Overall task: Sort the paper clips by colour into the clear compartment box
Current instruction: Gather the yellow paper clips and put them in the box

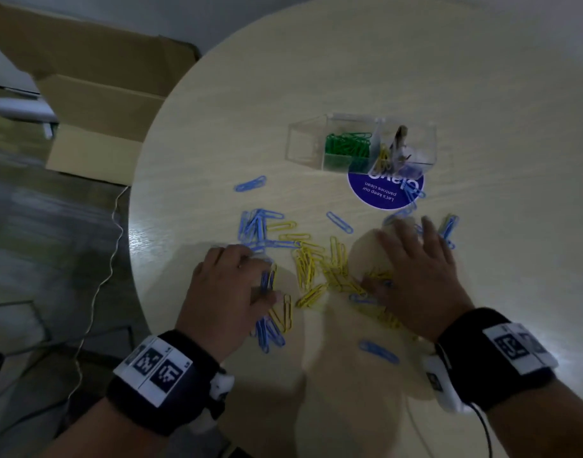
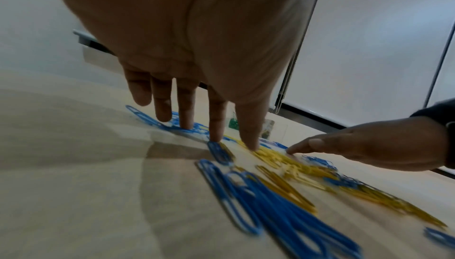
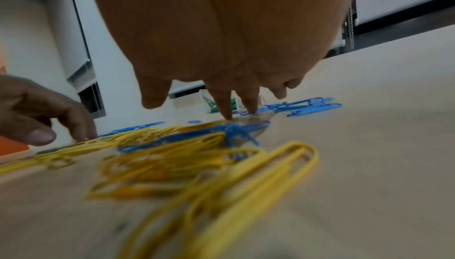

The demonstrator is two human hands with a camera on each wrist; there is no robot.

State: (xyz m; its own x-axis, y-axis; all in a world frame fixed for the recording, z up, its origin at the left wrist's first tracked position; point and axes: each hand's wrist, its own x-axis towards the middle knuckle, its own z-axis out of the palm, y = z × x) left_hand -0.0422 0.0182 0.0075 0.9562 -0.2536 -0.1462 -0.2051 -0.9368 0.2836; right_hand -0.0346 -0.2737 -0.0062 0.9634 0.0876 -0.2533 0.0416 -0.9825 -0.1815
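Observation:
The clear compartment box (image 1: 305, 140) stands at the far middle of the round table (image 1: 316, 61). One compartment holds green clips (image 1: 348, 145) and a neighbouring one holds yellow clips (image 1: 382, 158). Loose yellow clips (image 1: 336, 269) and blue clips (image 1: 255, 226) lie mixed on the table in front of me. My left hand (image 1: 267, 279) presses straight fingertips (image 2: 216, 136) down on blue and yellow clips at the left of the pile. My right hand (image 1: 392, 256) lies spread over the right of the pile, with its fingertips (image 3: 227, 116) touching the table. Neither hand grips a clip.
A round blue sticker (image 1: 386, 190) sits on the table just in front of the box. Single blue clips (image 1: 379, 352) lie near the front edge. An open cardboard box (image 1: 95, 104) and a thin cable (image 1: 115, 226) are on the floor to the left.

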